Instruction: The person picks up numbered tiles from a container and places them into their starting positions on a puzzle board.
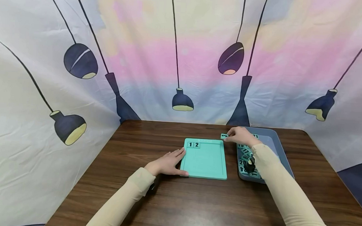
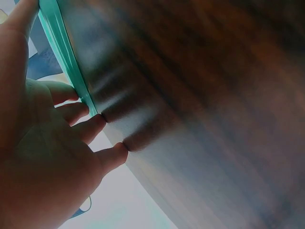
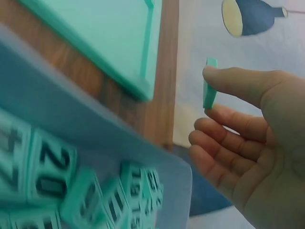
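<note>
A square turquoise board (image 1: 204,163) lies flat on the table, with number tiles 1 (image 1: 190,144) and 2 (image 1: 197,145) side by side in its upper left corner. My left hand (image 1: 168,162) rests along the board's left edge, fingers straight and spread, thumb at the near corner. Between thumb and forefinger, my right hand (image 1: 241,135) pinches a turquoise number tile (image 1: 223,136) marked 3, turned sideways. This tile is off the table beyond the board's far right corner. The right wrist view shows the pinched tile (image 3: 210,86) edge-on, the other fingers curled loosely below.
Right of the board stands a grey-blue tray (image 1: 269,139) holding several jumbled number tiles (image 1: 245,156), partly hidden under my right forearm. The brown wooden table (image 1: 153,199) ends at a fabric backdrop (image 1: 153,58) printed with lamps.
</note>
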The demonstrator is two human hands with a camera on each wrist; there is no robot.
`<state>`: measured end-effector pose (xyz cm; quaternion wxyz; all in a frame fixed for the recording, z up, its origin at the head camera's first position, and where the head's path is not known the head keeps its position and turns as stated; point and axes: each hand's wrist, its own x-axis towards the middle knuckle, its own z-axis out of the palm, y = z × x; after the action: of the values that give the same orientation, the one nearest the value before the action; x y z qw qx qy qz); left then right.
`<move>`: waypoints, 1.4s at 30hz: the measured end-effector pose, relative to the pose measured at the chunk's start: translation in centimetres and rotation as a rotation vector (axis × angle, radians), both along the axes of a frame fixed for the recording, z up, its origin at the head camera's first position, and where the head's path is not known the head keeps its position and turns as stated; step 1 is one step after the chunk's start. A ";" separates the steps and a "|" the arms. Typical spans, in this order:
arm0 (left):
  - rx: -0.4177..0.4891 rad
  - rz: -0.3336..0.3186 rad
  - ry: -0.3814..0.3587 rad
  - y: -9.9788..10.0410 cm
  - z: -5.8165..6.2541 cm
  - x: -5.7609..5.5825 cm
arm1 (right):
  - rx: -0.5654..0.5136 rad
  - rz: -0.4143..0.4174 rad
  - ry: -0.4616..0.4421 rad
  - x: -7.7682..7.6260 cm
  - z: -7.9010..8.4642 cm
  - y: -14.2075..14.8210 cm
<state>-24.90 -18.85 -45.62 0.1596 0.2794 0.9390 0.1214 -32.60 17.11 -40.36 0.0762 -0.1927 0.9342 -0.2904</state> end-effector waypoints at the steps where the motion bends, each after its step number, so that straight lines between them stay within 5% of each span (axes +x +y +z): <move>1: 0.000 0.000 0.002 0.0 -0.1 0.0 | -0.001 -0.001 0.002 0.0 -0.2 -0.4; 18: 0.010 0.000 -0.002 0.1 -0.3 0.1 | 0.053 -0.012 -0.039 0.8 -3.9 -5.5; 31: -0.018 0.005 0.006 0.1 -0.3 -0.2 | 0.100 0.046 -0.087 0.9 -3.5 -5.9; 42: -0.031 0.009 0.005 0.1 -0.2 -0.2 | 0.039 -0.003 -0.015 0.7 -4.8 -7.4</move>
<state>-25.08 -18.75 -45.79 0.1611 0.2732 0.9423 0.1069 -31.94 9.72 -45.13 0.0867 -0.1873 0.9395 -0.2735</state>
